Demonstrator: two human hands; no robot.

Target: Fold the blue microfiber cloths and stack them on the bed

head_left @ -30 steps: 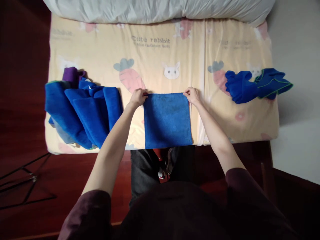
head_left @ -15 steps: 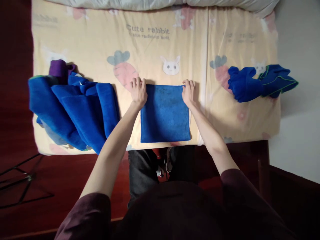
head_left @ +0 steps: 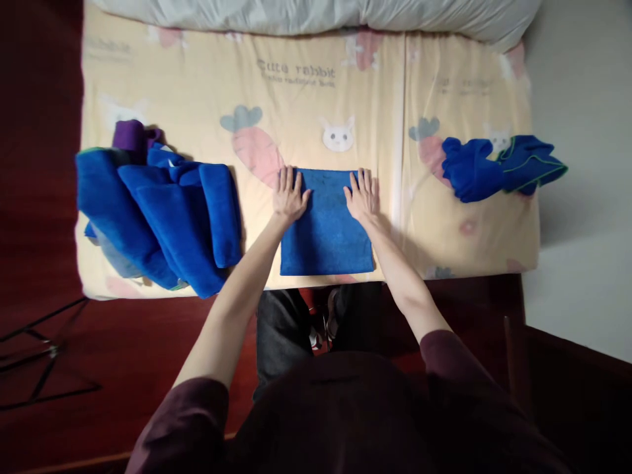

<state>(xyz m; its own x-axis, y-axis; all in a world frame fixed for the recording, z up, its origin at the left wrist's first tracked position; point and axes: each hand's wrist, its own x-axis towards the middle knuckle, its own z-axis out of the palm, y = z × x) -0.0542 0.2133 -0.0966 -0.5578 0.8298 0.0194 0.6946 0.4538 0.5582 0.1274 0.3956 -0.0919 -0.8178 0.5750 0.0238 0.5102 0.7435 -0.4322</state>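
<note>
A blue cloth, roughly square, lies flat on the bed in front of me, close to its near edge. On its far left corner rests my left hand, palm down with the fingers stretched out. My right hand lies the same way over the far right corner, fingers spread. Neither hand grips the cloth; both press on its surface. Part of the far corners is hidden beneath my palms.
Left of the cloth is a pile of blue cloths with a purple cloth behind it. Crumpled blue cloths, one green-edged, lie to the right. A white quilt borders the patterned bedsheet. A black metal stand is on the floor.
My fingers have gone from pinching the cloth's far corners to lying flat and spread on it. Both hands have shifted slightly inward. The camera view has also moved a little.
</note>
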